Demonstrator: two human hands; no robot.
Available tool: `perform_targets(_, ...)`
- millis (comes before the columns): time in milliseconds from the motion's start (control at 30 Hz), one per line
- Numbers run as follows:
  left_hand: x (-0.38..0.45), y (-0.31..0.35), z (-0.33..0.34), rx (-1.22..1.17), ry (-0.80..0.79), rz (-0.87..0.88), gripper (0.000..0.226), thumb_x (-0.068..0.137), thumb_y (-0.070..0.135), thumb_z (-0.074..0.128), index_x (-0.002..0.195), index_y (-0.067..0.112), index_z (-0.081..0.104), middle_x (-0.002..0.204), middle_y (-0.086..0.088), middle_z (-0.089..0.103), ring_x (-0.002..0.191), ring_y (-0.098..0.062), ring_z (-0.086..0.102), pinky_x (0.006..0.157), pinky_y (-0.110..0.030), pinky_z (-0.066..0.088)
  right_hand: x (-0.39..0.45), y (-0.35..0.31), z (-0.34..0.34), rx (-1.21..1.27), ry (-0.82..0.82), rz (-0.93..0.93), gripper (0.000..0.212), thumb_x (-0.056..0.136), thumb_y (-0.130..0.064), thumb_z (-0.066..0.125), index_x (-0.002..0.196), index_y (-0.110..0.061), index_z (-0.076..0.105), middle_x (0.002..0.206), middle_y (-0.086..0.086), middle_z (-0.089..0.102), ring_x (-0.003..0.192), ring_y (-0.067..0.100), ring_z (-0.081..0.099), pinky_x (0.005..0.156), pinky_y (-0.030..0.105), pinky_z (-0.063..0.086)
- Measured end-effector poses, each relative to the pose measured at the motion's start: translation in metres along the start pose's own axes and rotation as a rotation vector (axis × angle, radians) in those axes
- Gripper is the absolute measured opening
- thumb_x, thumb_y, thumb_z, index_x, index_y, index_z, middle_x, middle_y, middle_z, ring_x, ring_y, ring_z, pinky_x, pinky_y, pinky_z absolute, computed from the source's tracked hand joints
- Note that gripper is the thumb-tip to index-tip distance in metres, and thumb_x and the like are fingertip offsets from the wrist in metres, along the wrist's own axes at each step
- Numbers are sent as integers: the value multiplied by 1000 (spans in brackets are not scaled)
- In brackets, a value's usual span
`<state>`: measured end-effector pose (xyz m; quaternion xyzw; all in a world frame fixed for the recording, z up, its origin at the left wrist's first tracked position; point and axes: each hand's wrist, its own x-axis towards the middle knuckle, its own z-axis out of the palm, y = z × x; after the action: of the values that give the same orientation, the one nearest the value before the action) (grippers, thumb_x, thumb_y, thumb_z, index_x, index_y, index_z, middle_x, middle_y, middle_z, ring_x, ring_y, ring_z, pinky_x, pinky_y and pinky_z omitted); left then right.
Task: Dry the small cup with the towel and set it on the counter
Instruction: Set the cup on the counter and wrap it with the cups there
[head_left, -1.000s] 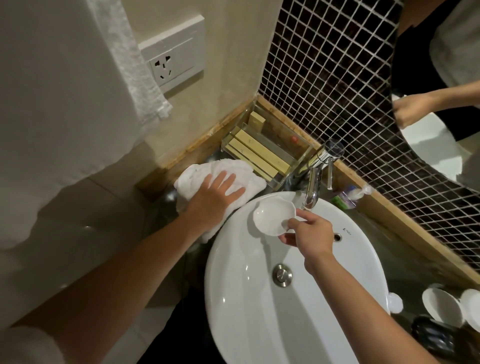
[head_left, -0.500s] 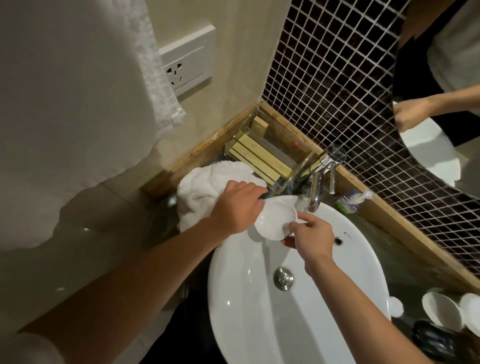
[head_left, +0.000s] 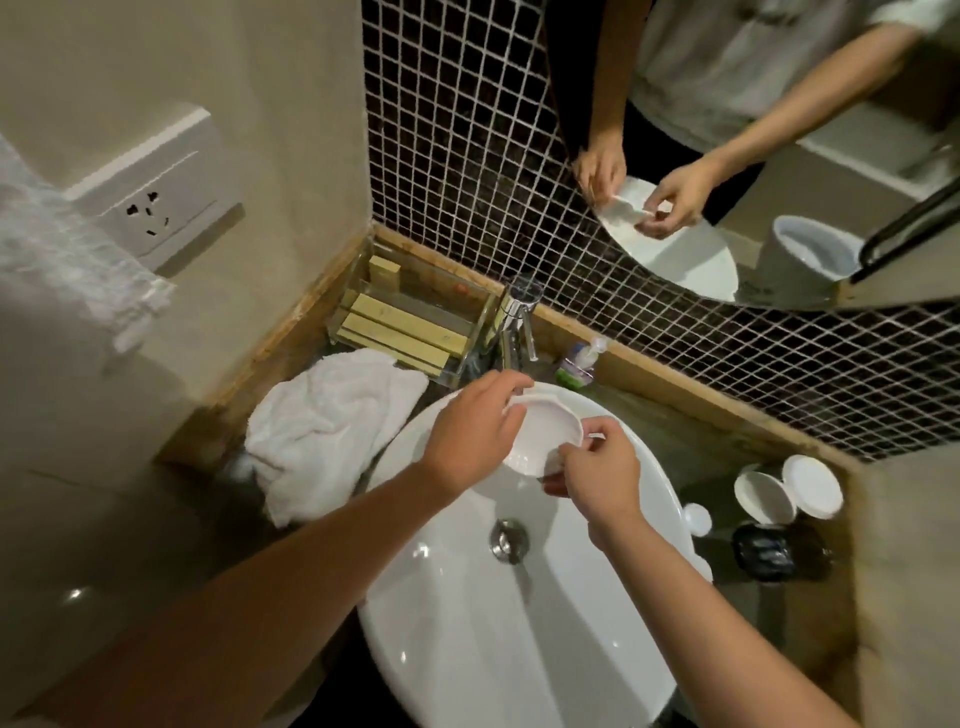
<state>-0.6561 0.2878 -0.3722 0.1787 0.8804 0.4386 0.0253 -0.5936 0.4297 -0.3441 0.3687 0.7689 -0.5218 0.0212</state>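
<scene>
A small white cup (head_left: 543, 439) is held over the back of the white basin (head_left: 519, 623), its opening facing me. My left hand (head_left: 470, 441) grips its left rim, with fingers curled over the far edge. At the cup's near right edge my right hand (head_left: 597, 473) pinches it. The white towel (head_left: 327, 426) lies crumpled on the counter left of the basin, untouched by either hand.
A chrome faucet (head_left: 514, 322) stands just behind the cup. A clear rack with wooden slats (head_left: 405, 327) sits in the corner. A small bottle (head_left: 576, 364), two white cups (head_left: 787, 493) and a dark dish (head_left: 763, 553) stand on the counter to the right. A mirror (head_left: 779, 130) hangs above.
My left hand left the towel, moved right and took hold of the cup's left rim. The towel stayed on the counter. The camera view shifted upward, showing more mirror.
</scene>
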Motion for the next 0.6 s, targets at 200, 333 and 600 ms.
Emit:
perform_targets(200, 11, 36, 30, -151, -34, 4, 21, 98, 16, 45, 110, 26, 59, 111, 9, 49, 92, -10, 55, 76, -27, 48, -1, 11, -34, 32, 155, 24, 33, 87, 8, 55, 96, -24, 51, 95, 22, 63, 63, 33, 73, 55, 41, 64)
perform_targets(333, 25, 55, 55, -176, -119, 90, 18, 97, 14, 45, 98, 24, 60, 104, 8, 49, 83, -6, 53, 74, -26, 47, -1, 26, -57, -41, 278, 32, 36, 85, 4, 56, 91, -31, 52, 85, 3, 62, 71, 25, 70, 53, 45, 62)
perform_targets(600, 54, 102, 127, -162, -280, 13, 29, 96, 19, 49, 119, 18, 67, 116, 0, 66, 104, -15, 58, 95, -31, 46, 31, 51, -116, -8, 375, 116, 23, 88, -8, 51, 97, -28, 59, 87, 3, 68, 79, 32, 70, 71, 57, 60)
